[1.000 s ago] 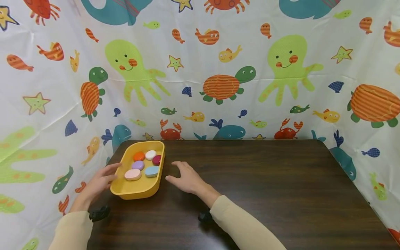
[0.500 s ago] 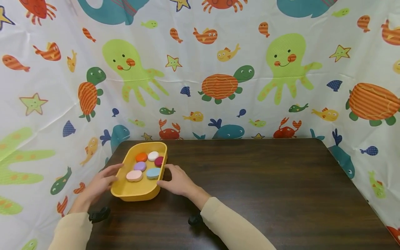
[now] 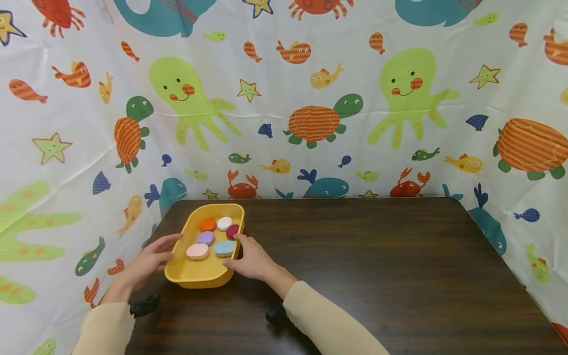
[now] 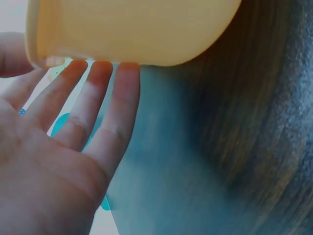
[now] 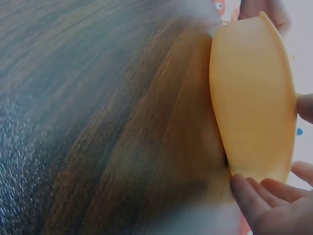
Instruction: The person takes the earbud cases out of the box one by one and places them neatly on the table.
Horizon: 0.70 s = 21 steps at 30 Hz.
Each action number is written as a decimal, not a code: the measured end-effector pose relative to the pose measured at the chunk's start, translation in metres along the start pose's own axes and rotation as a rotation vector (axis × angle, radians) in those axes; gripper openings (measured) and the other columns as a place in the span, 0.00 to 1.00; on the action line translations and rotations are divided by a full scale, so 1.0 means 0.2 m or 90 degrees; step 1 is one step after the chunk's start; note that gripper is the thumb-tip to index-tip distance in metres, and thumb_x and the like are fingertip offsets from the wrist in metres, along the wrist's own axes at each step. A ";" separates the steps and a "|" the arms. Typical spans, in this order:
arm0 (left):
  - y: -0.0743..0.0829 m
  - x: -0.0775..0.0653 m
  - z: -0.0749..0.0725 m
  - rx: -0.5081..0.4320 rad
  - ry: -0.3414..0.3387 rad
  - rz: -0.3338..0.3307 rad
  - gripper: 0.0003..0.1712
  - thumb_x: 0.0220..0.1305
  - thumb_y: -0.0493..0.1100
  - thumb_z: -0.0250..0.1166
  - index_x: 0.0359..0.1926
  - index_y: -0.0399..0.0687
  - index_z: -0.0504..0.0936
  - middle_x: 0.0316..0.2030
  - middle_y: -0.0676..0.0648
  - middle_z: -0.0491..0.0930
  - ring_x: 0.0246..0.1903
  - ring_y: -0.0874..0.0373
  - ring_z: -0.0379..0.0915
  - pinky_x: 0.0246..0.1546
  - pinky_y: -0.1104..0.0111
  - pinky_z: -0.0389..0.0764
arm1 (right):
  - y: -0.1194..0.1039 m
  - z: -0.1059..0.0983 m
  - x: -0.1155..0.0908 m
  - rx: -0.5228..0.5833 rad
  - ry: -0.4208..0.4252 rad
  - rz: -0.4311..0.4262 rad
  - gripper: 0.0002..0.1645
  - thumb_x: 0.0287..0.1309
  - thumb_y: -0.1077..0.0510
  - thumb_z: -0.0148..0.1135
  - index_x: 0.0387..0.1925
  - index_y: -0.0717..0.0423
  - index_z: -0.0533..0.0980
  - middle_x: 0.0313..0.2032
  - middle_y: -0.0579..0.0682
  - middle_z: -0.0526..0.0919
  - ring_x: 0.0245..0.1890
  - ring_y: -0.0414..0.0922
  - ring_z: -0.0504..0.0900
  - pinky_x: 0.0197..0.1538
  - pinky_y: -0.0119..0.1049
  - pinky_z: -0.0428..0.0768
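A deep yellow tray stands at the left side of the dark table. In it lie several small, rounded soap-like pieces, among them a pink one, a light blue one, a purple one and an orange one. My left hand presses straight fingertips against the tray's left wall, thumb beside the rim. Opposite it, my right hand grips the right side. Its thumb and index finger reach over the rim, and other fingertips touch the outer wall.
The brown wooden table stretches away to the right. White cloth printed with sea animals hangs behind it and along both sides. A dark wrist device sits below the left wrist, another below the right.
My right hand has come in from the right, from apart from the tray to gripping its right rim. The tray and my left hand have shifted slightly rightward together.
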<state>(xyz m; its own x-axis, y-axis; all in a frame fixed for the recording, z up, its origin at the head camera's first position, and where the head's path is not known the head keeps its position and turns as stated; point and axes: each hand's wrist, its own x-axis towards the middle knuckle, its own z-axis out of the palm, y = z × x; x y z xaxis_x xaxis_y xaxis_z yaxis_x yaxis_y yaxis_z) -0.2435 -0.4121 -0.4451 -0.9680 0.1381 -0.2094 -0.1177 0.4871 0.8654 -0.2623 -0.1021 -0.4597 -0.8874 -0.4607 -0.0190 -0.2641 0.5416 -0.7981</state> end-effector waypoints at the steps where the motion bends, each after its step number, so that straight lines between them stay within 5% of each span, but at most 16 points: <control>1: 0.00 0.00 0.00 -0.002 0.000 0.000 0.36 0.77 0.42 0.53 0.79 0.42 0.51 0.78 0.31 0.42 0.72 0.28 0.49 0.63 0.42 0.70 | 0.00 0.00 0.00 0.005 0.001 -0.002 0.46 0.61 0.38 0.68 0.74 0.49 0.63 0.69 0.50 0.70 0.65 0.46 0.72 0.68 0.43 0.72; 13: -0.01 -0.02 0.04 -0.027 0.000 0.004 0.37 0.76 0.43 0.54 0.80 0.44 0.51 0.79 0.33 0.41 0.72 0.29 0.51 0.65 0.42 0.68 | 0.05 0.00 0.01 0.112 0.010 -0.030 0.46 0.56 0.47 0.74 0.72 0.54 0.66 0.63 0.52 0.73 0.57 0.49 0.76 0.57 0.35 0.78; 21: -0.01 -0.02 0.05 -0.048 -0.004 0.009 0.39 0.75 0.44 0.57 0.80 0.46 0.51 0.79 0.34 0.41 0.73 0.30 0.48 0.66 0.40 0.65 | 0.08 -0.02 0.02 0.159 0.008 -0.019 0.45 0.56 0.49 0.75 0.71 0.54 0.66 0.64 0.51 0.73 0.60 0.52 0.75 0.58 0.37 0.79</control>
<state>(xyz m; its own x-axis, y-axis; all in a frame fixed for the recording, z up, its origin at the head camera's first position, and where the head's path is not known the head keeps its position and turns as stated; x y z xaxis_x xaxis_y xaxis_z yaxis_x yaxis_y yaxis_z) -0.2383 -0.4048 -0.4497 -0.9684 0.1499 -0.1993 -0.1206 0.4183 0.9003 -0.2721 -0.0929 -0.4707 -0.8856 -0.4642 0.0123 -0.1894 0.3369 -0.9223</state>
